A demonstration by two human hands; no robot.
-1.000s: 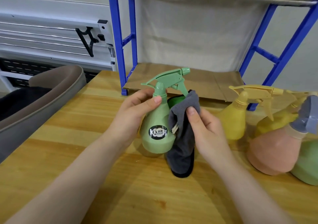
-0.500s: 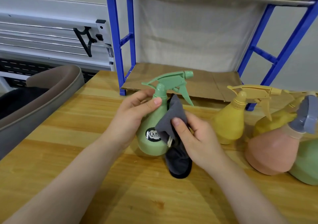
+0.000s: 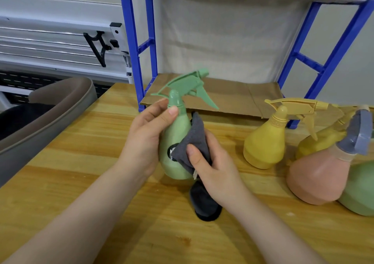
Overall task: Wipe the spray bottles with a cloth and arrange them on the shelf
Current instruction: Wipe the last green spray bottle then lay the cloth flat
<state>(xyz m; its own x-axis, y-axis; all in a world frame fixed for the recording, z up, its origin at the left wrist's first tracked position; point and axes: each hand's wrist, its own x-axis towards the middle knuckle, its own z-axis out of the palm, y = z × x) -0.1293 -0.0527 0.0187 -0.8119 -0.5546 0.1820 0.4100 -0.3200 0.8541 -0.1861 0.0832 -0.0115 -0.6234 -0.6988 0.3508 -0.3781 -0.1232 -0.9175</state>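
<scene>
My left hand (image 3: pixel 144 140) grips a light green spray bottle (image 3: pixel 175 130) by its neck and shoulder, holding it just above the wooden table (image 3: pixel 81 182). My right hand (image 3: pixel 214 168) presses a dark grey cloth (image 3: pixel 190 144) against the bottle's front, covering most of its black label. The cloth's loose end hangs down below my right hand. A blue metal shelf (image 3: pixel 133 47) with a brown cardboard liner (image 3: pixel 238 97) stands behind.
To the right on the table stand a yellow spray bottle (image 3: pixel 267 142), a second yellow one (image 3: pixel 319 142), a pink bottle with a grey-blue sprayer (image 3: pixel 319 174) and a green bottle (image 3: pixel 360 190) at the frame edge. A grey-brown chair back (image 3: pixel 46 113) sits at left.
My right hand has slid the cloth leftward across the green bottle's front, now covering the label. The bottle has tilted and its sprayer points up to the right.
</scene>
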